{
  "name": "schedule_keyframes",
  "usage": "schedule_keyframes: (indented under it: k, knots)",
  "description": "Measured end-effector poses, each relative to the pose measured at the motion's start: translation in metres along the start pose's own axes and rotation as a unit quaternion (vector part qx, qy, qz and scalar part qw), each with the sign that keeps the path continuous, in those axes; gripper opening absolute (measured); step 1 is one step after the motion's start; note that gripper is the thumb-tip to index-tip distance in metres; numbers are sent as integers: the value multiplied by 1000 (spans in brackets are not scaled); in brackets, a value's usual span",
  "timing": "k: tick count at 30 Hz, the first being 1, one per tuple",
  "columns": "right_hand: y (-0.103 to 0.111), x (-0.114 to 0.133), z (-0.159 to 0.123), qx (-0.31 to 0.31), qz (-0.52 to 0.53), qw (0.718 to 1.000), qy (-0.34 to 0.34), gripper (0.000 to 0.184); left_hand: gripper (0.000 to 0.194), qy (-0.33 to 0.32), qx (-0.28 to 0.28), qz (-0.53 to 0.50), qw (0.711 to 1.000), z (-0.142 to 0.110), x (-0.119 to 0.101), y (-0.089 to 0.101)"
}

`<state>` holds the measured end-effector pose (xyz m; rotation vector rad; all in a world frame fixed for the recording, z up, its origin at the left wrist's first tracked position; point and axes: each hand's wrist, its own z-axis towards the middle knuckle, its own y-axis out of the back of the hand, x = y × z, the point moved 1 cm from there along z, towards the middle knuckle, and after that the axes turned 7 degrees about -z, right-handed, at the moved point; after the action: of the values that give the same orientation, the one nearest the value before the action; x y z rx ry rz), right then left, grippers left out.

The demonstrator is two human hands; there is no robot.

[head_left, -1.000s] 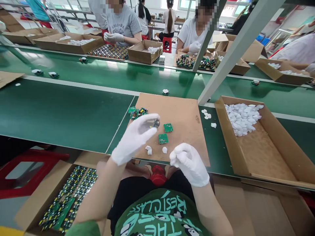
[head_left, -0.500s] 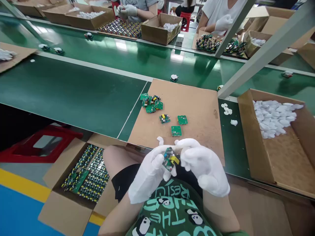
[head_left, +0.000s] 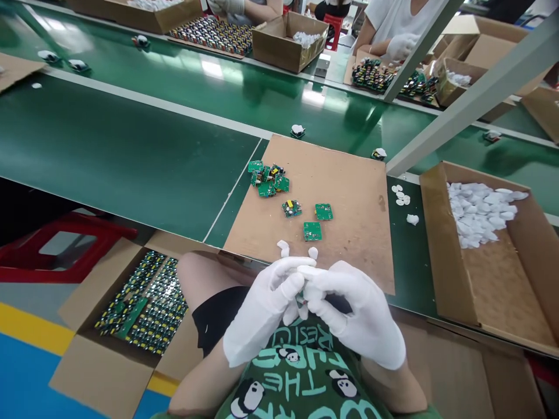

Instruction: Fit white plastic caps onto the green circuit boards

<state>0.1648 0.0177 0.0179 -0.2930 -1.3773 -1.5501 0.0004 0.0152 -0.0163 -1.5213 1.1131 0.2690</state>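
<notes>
- Big open cardboard box (head_left: 445,256) on bench, R side: heap of white pads (head_left: 478,212) toward its far end, bare cardboard nearer.
- Open floor box (head_left: 105,375), lower L: packed w/ rows of circuit boards, a long green strip (head_left: 132,318) on top.
- Across the belt (head_left: 244,96): smaller box (head_left: 276,51) w/ white bits inside.
- L hand (head_left: 264,308), white glove: fingers curled in, pinching a small circuit board (head_left: 301,298), mostly hidden; only a green sliver shows btwn the hands.
- R hand (head_left: 356,311), also gloved: thumb & fingers bent nearly closed, tips meeting L fingertips at the board; can't tell if it grips anything.
- Beyond hands, on cardboard sheet (head_left: 353,192): 3 loose boards (head_left: 312,231), then a pile of boards (head_left: 267,179) farther L.
</notes>
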Motion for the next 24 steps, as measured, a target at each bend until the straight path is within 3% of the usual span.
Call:
schedule_keyframes:
  k: [3, 6, 9, 14, 17, 21, 24]
  knots:
    - [-1, -8, 1, -17, -38, 997, 60, 38, 40, 32, 45, 33, 998, 0, -3, -3]
    - [-4, -15, -5, -96, -70, 985, 125, 35, 39, 42, 82, 78, 993, 0, -6, -8]
    - [-7, -20, -13, -126, -22, 983, 132, 29, 37, 45, 128, 77, 988, 1, -6, -14]
    - [-10, -30, -20, -168, 40, 975, 143, 48, 41, 57, 209, 43, 975, 6, -7, -26]
    - [-11, -34, -21, -167, 0, 973, 160, 47, 35, 32, 197, 73, 977, 8, -7, -31]
    - [-14, -36, -19, -153, -30, 977, 148, 44, 28, -5, 140, 105, 984, 8, -1, -28]
    - [-15, -35, -16, -148, -31, 977, 152, 45, 36, -4, 138, 81, 987, 7, 5, -19]
